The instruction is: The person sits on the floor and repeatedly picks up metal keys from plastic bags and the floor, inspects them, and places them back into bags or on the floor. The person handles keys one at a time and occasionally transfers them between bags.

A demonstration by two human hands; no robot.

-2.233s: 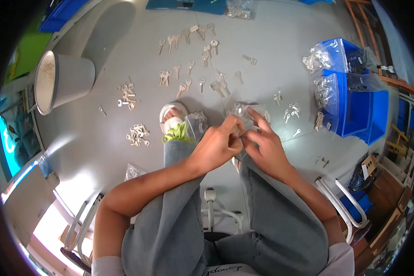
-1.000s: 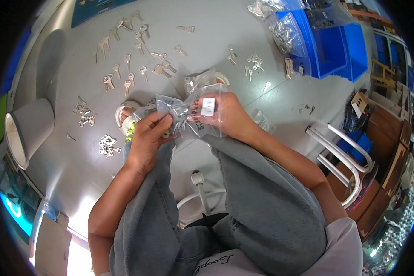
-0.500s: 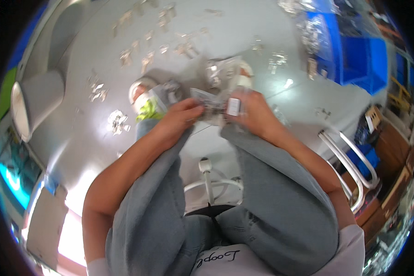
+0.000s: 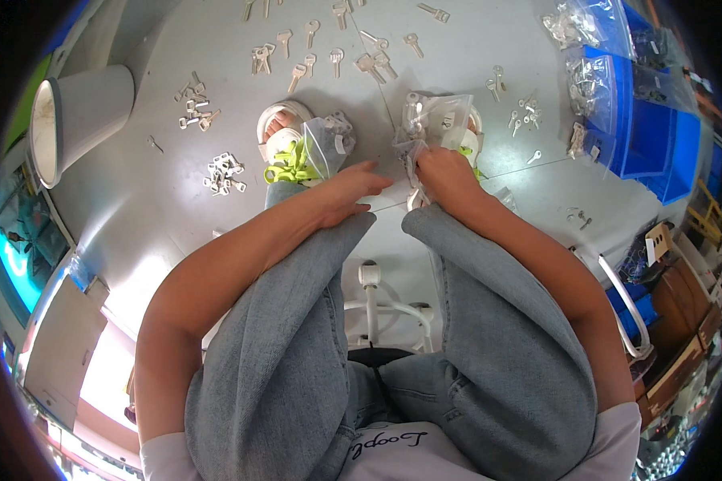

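Observation:
My right hand (image 4: 447, 176) is closed on a small clear plastic bag (image 4: 407, 152), with pale metal pieces just visible below the fingers. My left hand (image 4: 353, 191) is empty beside it, fingers stretched toward the bag. Beyond my right hand, a larger clear bag with metal pieces (image 4: 437, 116) rests by my right foot. Another clear bag of metal pieces (image 4: 329, 140) leans at my left foot, next to yellow-green ribbon-like material (image 4: 291, 166) on the shoe.
Key blanks (image 4: 311, 34) lie scattered over the grey floor (image 4: 241, 104), some in small heaps (image 4: 225, 174). A white bin (image 4: 88, 112) lies at the left. At the right, blue bins (image 4: 650, 144) stand beside bagged keys (image 4: 590, 88). A white chair base (image 4: 371, 297) is between my legs.
My left hand has let go of the bag and opened beside it. My right hand keeps hold and has turned, hiding the bag's white label. The view has shifted slightly.

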